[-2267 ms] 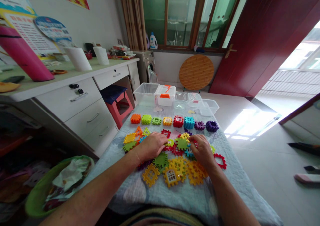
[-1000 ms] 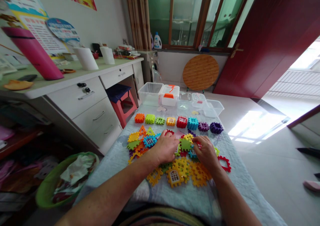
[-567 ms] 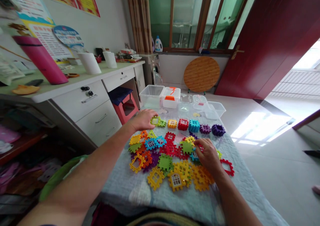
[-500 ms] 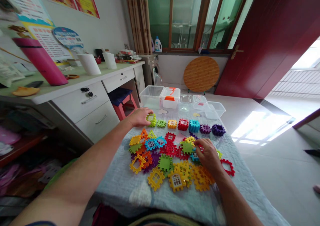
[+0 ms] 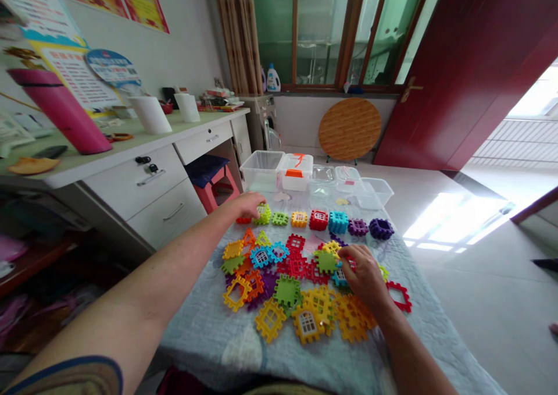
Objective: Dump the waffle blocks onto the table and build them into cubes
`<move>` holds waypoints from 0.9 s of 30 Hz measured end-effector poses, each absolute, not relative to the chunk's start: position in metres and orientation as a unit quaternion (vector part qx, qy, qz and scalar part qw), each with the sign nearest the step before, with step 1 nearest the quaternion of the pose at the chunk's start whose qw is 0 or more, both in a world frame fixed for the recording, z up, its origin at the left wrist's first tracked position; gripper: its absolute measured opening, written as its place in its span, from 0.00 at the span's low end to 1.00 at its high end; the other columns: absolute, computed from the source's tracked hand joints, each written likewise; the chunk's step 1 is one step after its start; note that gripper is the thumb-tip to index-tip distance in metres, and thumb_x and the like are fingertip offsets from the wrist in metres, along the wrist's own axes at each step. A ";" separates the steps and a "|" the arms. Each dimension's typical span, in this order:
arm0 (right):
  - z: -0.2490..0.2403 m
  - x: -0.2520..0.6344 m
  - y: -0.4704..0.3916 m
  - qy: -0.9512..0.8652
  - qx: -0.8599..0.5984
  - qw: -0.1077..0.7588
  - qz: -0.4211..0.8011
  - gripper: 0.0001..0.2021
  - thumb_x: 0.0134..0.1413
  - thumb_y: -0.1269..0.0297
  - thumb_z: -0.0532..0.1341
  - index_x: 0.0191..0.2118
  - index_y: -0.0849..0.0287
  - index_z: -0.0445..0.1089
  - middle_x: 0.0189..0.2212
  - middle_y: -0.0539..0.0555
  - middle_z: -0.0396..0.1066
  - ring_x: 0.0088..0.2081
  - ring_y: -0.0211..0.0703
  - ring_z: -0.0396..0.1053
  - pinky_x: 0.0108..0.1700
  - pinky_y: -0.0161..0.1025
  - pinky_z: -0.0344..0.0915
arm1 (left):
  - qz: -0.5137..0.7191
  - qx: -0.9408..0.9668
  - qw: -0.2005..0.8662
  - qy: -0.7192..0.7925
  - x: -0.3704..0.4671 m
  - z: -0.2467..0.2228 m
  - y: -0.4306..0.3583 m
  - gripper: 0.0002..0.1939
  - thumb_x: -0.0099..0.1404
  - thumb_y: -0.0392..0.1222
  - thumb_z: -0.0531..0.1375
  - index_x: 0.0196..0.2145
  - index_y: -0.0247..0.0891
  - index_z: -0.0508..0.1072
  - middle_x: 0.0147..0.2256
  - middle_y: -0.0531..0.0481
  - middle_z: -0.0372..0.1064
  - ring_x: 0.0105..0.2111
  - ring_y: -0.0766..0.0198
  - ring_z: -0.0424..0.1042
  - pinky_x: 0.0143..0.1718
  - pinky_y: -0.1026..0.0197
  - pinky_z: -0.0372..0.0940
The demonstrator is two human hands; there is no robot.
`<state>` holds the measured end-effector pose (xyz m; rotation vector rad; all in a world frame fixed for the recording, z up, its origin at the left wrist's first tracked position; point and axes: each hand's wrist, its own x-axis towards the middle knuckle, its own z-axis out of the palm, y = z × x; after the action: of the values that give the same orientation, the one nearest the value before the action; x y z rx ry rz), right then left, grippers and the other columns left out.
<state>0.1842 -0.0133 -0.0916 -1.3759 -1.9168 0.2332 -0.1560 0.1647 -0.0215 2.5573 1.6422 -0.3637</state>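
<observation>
At the far left of a row of cube-shaped plastic blocks, my left hand [image 5: 250,204] has its fingers closed over a lime-green block [image 5: 263,214]. A red block [image 5: 243,221] shows partly beneath that hand. My right hand [image 5: 365,271] is curled over the right side of a pile of flat interlocking panels. Its thumb and fingers close around a red panel with a white window [image 5: 352,263], mostly hidden by the hand. Beside the fingers lie a green panel [image 5: 326,262] and a blue panel [image 5: 339,278]. A red frame panel [image 5: 400,296] lies right of my wrist.
The row continues with a green block [image 5: 279,219], a yellow block [image 5: 299,219], a red cube [image 5: 318,220], a blue cube [image 5: 338,222] and purple ones [image 5: 381,228]. Clear plastic boxes [image 5: 261,171] stand at the table's far end. A cabinet [image 5: 152,191] flanks the left side.
My left hand has lifted slightly at the lime-green block, uncovering part of the red block beneath it. My right hand stays over the pile. The view has shifted slightly.
</observation>
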 end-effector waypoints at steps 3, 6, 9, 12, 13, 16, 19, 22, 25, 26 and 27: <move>-0.091 0.184 -0.014 -0.747 -0.539 0.378 0.089 0.06 0.54 0.72 0.56 0.32 0.56 0.68 0.30 0.53 0.71 0.38 0.47 0.65 0.42 0.42 0.61 | -0.123 0.833 0.050 0.537 -0.156 -0.024 0.168 0.32 0.46 0.39 0.64 0.52 0.39 0.72 0.49 0.43 0.71 0.50 0.49 0.68 0.50 0.55 0.63; -0.090 0.184 -0.015 -0.748 -0.537 0.379 0.091 0.06 0.54 0.72 0.56 0.32 0.56 0.68 0.30 0.53 0.71 0.38 0.47 0.65 0.42 0.42 0.61 | -0.117 0.830 0.060 0.542 -0.156 -0.026 0.167 0.31 0.45 0.38 0.65 0.51 0.40 0.73 0.48 0.44 0.73 0.49 0.50 0.69 0.49 0.55 0.64; -0.091 0.185 -0.015 -0.749 -0.538 0.376 0.093 0.06 0.55 0.71 0.56 0.32 0.56 0.68 0.31 0.53 0.71 0.38 0.48 0.66 0.42 0.42 0.61 | -0.088 0.836 0.059 0.538 -0.157 -0.025 0.163 0.32 0.45 0.38 0.65 0.51 0.39 0.72 0.48 0.43 0.72 0.49 0.49 0.69 0.50 0.54 0.64; -0.090 0.185 -0.014 -0.748 -0.539 0.377 0.090 0.06 0.54 0.72 0.55 0.32 0.56 0.69 0.31 0.53 0.72 0.38 0.48 0.66 0.42 0.43 0.62 | -0.048 0.845 0.043 0.531 -0.160 -0.021 0.152 0.32 0.48 0.40 0.65 0.53 0.36 0.70 0.53 0.40 0.68 0.53 0.47 0.66 0.55 0.52 0.60; -0.090 0.185 -0.015 -0.748 -0.539 0.378 0.089 0.07 0.54 0.72 0.55 0.32 0.56 0.69 0.31 0.53 0.72 0.38 0.48 0.66 0.42 0.43 0.62 | -0.023 0.848 0.032 0.529 -0.162 -0.019 0.146 0.31 0.50 0.40 0.64 0.53 0.35 0.69 0.54 0.39 0.67 0.54 0.48 0.65 0.56 0.51 0.59; -0.088 0.185 -0.015 -0.747 -0.539 0.380 0.087 0.06 0.55 0.72 0.55 0.32 0.55 0.68 0.31 0.54 0.72 0.38 0.48 0.66 0.42 0.43 0.62 | 0.073 0.848 0.003 0.526 -0.174 -0.017 0.122 0.24 0.55 0.37 0.59 0.51 0.34 0.70 0.52 0.39 0.68 0.54 0.51 0.66 0.58 0.53 0.57; -0.088 0.184 -0.015 -0.748 -0.538 0.379 0.091 0.06 0.55 0.71 0.55 0.32 0.56 0.69 0.31 0.54 0.72 0.38 0.48 0.66 0.43 0.43 0.62 | 0.111 0.842 0.030 0.527 -0.193 -0.021 0.091 0.20 0.58 0.37 0.55 0.49 0.36 0.71 0.51 0.42 0.69 0.53 0.53 0.67 0.59 0.53 0.57; -0.090 0.183 -0.015 -0.751 -0.536 0.375 0.091 0.05 0.55 0.70 0.56 0.32 0.56 0.69 0.31 0.54 0.72 0.38 0.48 0.67 0.43 0.43 0.62 | 0.052 0.841 0.132 0.522 -0.214 -0.031 0.062 0.21 0.57 0.40 0.56 0.50 0.37 0.70 0.53 0.43 0.68 0.54 0.53 0.66 0.58 0.53 0.58; -0.092 0.183 -0.014 -0.754 -0.532 0.374 0.087 0.05 0.55 0.70 0.56 0.32 0.56 0.69 0.31 0.54 0.73 0.38 0.48 0.67 0.43 0.42 0.62 | 0.003 0.831 0.204 0.518 -0.228 -0.043 0.045 0.27 0.52 0.40 0.59 0.51 0.36 0.68 0.54 0.41 0.67 0.55 0.51 0.66 0.58 0.53 0.58; -0.093 0.182 -0.014 -0.754 -0.532 0.375 0.086 0.05 0.55 0.70 0.56 0.32 0.56 0.69 0.31 0.54 0.73 0.38 0.47 0.67 0.43 0.42 0.62 | 0.003 0.828 0.212 0.519 -0.231 -0.047 0.043 0.28 0.51 0.39 0.60 0.51 0.36 0.68 0.54 0.40 0.67 0.55 0.51 0.66 0.58 0.53 0.58; -0.093 0.182 -0.014 -0.754 -0.533 0.375 0.085 0.05 0.55 0.70 0.56 0.32 0.56 0.69 0.31 0.54 0.73 0.38 0.47 0.67 0.42 0.42 0.62 | 0.006 0.826 0.215 0.520 -0.232 -0.049 0.041 0.28 0.50 0.38 0.60 0.51 0.36 0.68 0.54 0.40 0.67 0.55 0.51 0.66 0.58 0.53 0.58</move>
<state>0.1824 -0.0140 -0.0934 -1.3632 -1.9291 0.2185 -0.2320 0.0413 -0.0493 2.2916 1.4428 0.0179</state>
